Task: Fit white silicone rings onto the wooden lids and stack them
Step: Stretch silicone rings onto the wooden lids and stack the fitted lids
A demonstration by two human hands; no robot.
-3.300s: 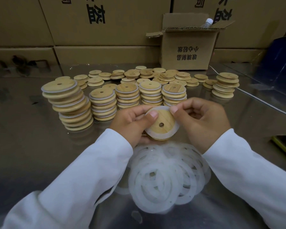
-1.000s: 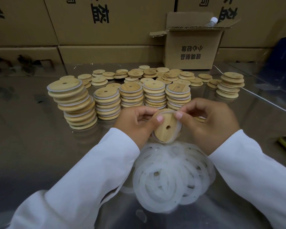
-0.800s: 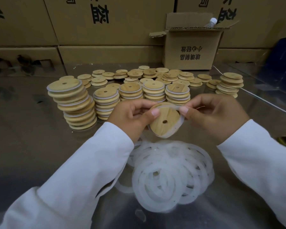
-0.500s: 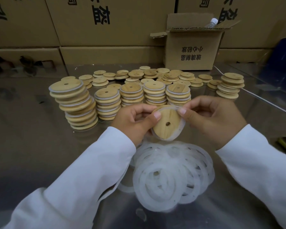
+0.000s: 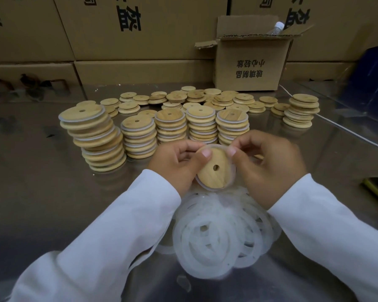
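Observation:
A round wooden lid [image 5: 213, 171] with a small centre hole is held tilted above the table between both hands. My left hand [image 5: 176, 164] grips its left edge, thumb on the top face. My right hand [image 5: 271, 164] pinches the white silicone ring [image 5: 233, 171] that runs around the lid's rim. A loose heap of white silicone rings [image 5: 223, 234] lies on the table just below the hands. Behind them stand several stacks of ringed lids [image 5: 138, 136], the tallest, leaning stack [image 5: 92, 136] at the left. Bare wooden lids [image 5: 205, 99] lie scattered farther back.
The shiny metal table [image 5: 42, 192] reflects the boxes. A small open cardboard box [image 5: 249, 64] with a bottle in it stands at the back right, before a wall of big cartons [image 5: 129, 29]. Another lid stack [image 5: 301, 110] sits right, by a white cable [image 5: 347, 131].
The lid has stayed between both hands, lifted slightly then lowered again, and turned a little. The thumbs have shifted along its top rim over the ring.

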